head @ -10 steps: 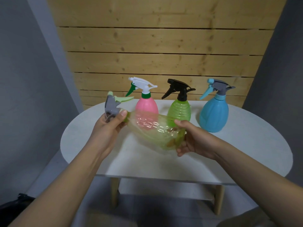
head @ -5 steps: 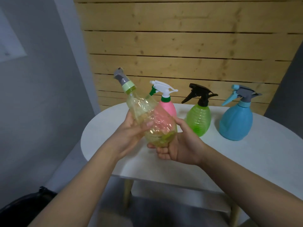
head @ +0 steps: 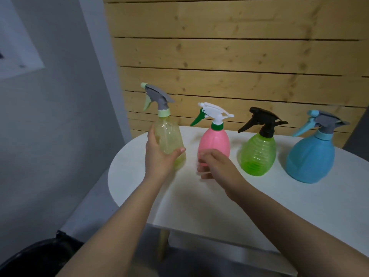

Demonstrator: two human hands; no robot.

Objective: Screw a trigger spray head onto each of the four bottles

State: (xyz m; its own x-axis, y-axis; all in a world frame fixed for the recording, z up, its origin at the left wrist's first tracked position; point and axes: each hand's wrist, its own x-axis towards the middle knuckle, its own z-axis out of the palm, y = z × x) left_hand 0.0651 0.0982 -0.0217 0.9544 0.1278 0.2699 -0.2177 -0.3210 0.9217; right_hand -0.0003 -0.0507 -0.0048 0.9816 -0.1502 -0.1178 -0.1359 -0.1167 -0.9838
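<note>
My left hand [head: 159, 154] grips the clear yellow bottle [head: 168, 138], which stands upright at the table's left end with a grey and pale green spray head [head: 156, 98] on its neck. My right hand [head: 215, 165] hovers in front of the pink bottle [head: 216, 138], fingers loosely curled, holding nothing. The pink bottle carries a white and green spray head [head: 214, 112]. To its right stand the green bottle [head: 258, 154] with a black spray head [head: 263, 120] and the blue bottle [head: 310, 158] with a grey and blue spray head [head: 323, 120].
The bottles stand in a row along the back of a white oval table [head: 229, 196], in front of a wooden slat wall [head: 239, 56]. A grey wall is on the left and a dark object [head: 40, 256] lies on the floor below.
The yellow bottle went from lying tilted in both hands to standing upright at the left end of the row. My right hand let go of it and moved right.
</note>
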